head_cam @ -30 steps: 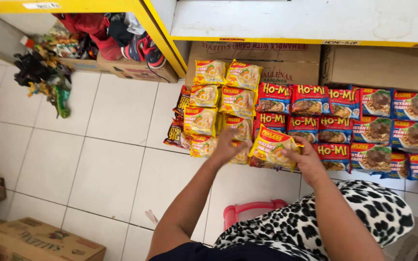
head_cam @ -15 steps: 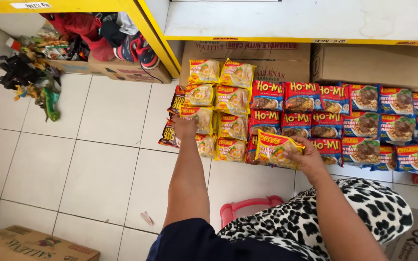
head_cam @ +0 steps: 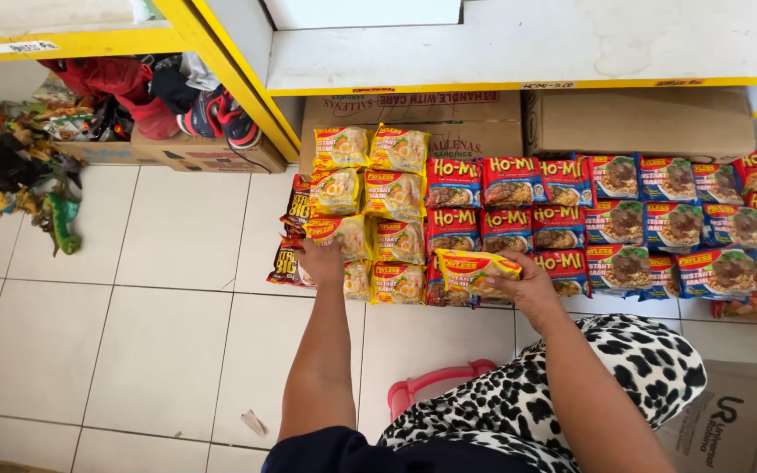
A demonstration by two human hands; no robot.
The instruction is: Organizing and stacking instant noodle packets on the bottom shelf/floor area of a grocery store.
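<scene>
Right grip (head_cam: 532, 285) clenched on yellow noodle packet (head_cam: 475, 270), fingers partly hidden behind it. Left grip (head_cam: 321, 260) on yellow packet (head_cam: 336, 232) at stack's left edge; closure unclear. Open tiled floor (head_cam: 159, 333) left.

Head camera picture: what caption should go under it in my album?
Left hand touches stacked noodle packets on the floor while right hand holds a yellow packet.

Yellow noodle packet (head_cam: 475, 271), tilted, mid-air

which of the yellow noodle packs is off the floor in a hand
The yellow noodle pack held by the right hand, tilted in front of the red packs. The other yellow packs lie in rows on the floor.
</scene>
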